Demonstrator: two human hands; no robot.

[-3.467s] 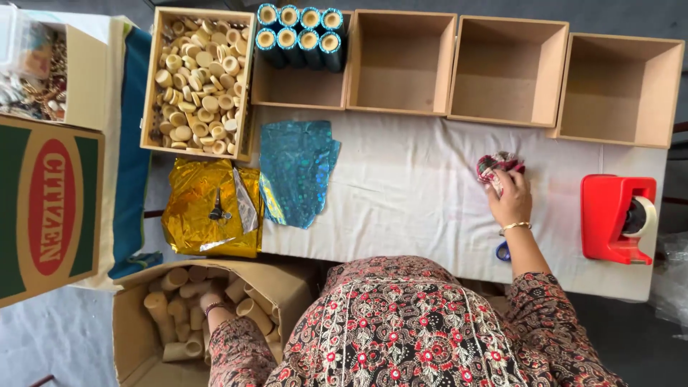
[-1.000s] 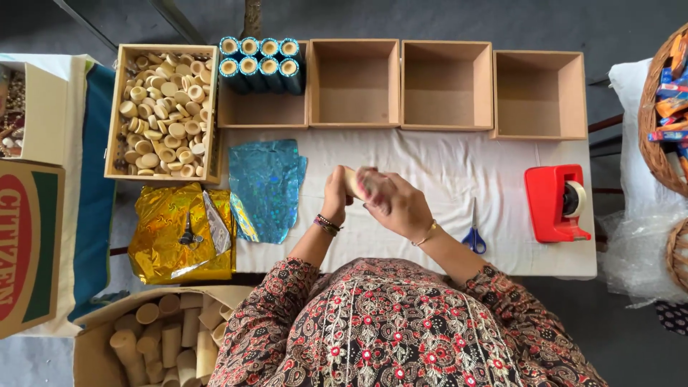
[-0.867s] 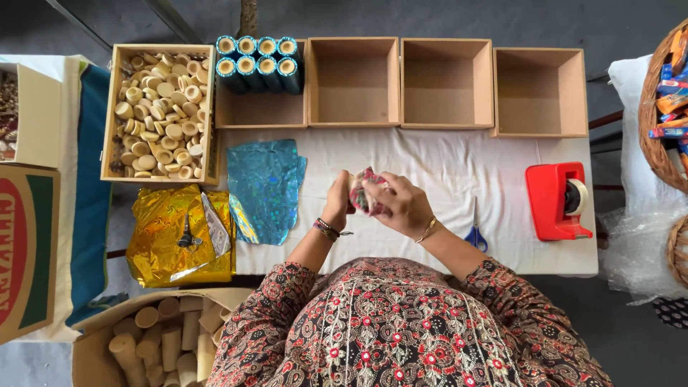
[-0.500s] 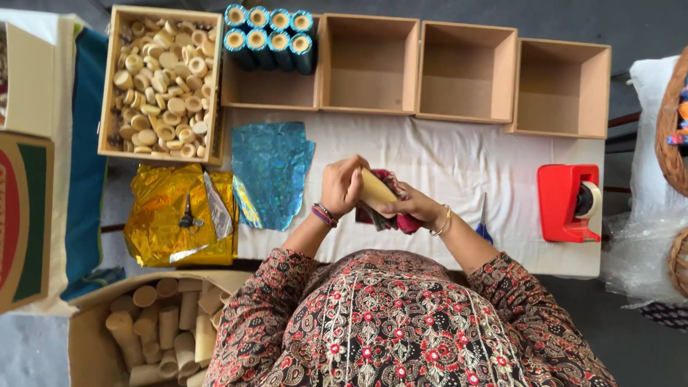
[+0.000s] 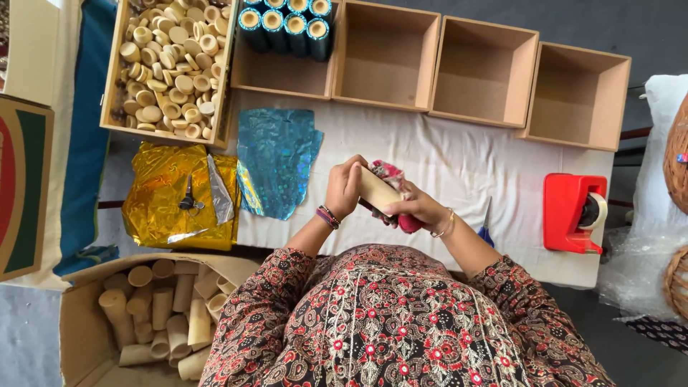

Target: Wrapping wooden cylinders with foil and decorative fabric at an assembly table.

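Currently both hands are raised just above the surface (image 5: 459, 158), working one piece between them. Left hand (image 5: 345, 188) is closed round the near end of a plain cardboard tube (image 5: 378, 190); right hand (image 5: 416, 211) grips the tube's other side and pinches a red foil sheet (image 5: 390, 172) against it. Foil shows crumpled above the tube and again below the right palm, so it lies partly around the tube, not yet smooth.

Judged step: wrapping the tube in foil, early to middle stage. One face of the tube is bare cardboard.

Surroundings:
- Blue foil sheet (image 5: 276, 168) lies flat on the surface, left of the hands.
- Gold foil (image 5: 179, 197) further left, with a small dark tool on it; kind unclear.
- Tray of short rings (image 5: 168, 64) at top left.
- Four blue-wrapped tubes (image 5: 283, 21) stand in the first box (image 5: 279, 72); the three boxes to its right hold nothing visible.
- Red tape dispenser (image 5: 571, 213) on the right, well apart from the hands; scissors (image 5: 486, 229) just beside the right forearm.
- Carton of bare tubes (image 5: 158, 315) at lower left.

Next move, as a judgement: turn the tube with the left hand while the right draws the foil tight round it, keeping the edge straight so it overlaps cleanly. Closing the seam would probably call for tape from the dispenser, which means freeing the right hand without letting the foil spring back.
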